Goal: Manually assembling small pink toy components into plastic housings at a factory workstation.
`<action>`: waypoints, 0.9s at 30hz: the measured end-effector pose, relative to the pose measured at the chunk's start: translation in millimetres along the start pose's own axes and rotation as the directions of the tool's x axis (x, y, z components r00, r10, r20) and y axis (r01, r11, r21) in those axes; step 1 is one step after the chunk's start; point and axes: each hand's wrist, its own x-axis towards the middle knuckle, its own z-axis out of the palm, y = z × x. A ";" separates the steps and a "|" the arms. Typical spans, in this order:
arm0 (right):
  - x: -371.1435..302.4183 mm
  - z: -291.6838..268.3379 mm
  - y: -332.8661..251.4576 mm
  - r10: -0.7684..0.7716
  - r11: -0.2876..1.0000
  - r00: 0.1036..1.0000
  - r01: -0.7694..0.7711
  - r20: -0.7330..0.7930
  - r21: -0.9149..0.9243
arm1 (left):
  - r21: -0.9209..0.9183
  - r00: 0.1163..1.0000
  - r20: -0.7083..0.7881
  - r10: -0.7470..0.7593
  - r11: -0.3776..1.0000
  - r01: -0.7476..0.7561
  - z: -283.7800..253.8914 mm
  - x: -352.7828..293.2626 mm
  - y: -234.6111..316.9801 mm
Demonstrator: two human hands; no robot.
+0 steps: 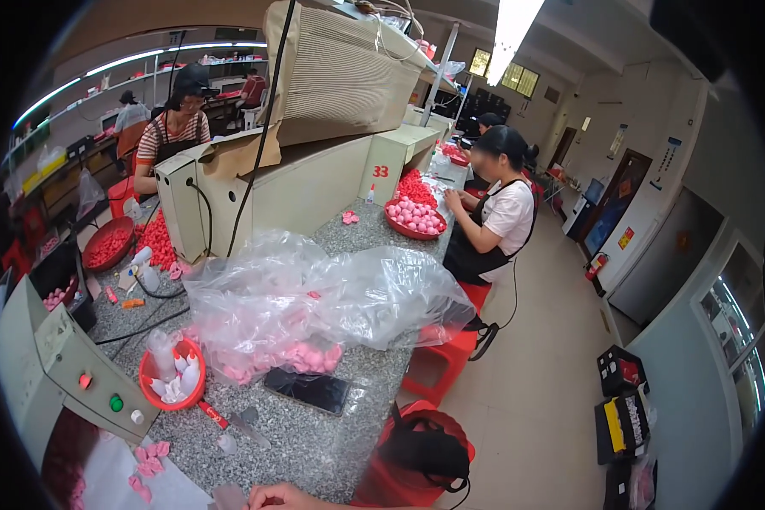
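Observation:
At the lower edge of the head view, my right hand (pixel 280 496) shows only in part. Its fingers look curled together, and what they hold, if anything, is cut off by the frame. Beside the fingertips is a small translucent greyish piece (pixel 229 496). White paper (pixel 174 486) lies to the left, with several soft pink pieces (pixel 150 459) on and near it. Farther up the speckled table (pixel 314 446) are a red-handled tool (pixel 213 415), a grey flat tool (pixel 255 435) and a black phone (pixel 308 390). My left hand is out of view.
A red basket (pixel 150 398) holds white squeeze bottles. Large clear plastic bags (pixel 331 289) with pink pieces cover the table's middle. A control box (pixel 85 374) stands at left; a red stool (pixel 438 370) and a black bag (pixel 425 450) are at right. Co-workers (pixel 510 212) sit beyond.

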 end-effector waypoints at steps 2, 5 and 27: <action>2.4 3.6 -7.8 -0.040 0.997 0.998 0.036 0.050 0.062 | -0.040 1.000 -0.004 -0.030 0.999 0.030 -1.3 -0.8 3.1; 5.7 9.3 -8.8 -0.025 0.996 0.998 0.020 0.062 0.083 | -0.094 1.000 0.023 -0.014 0.995 0.016 -9.1 -1.2 -1.6; 10.7 61.1 -8.4 -0.077 0.995 0.988 0.067 0.133 0.077 | -0.022 0.956 -0.234 0.177 0.982 -0.187 -40.3 -26.5 -9.0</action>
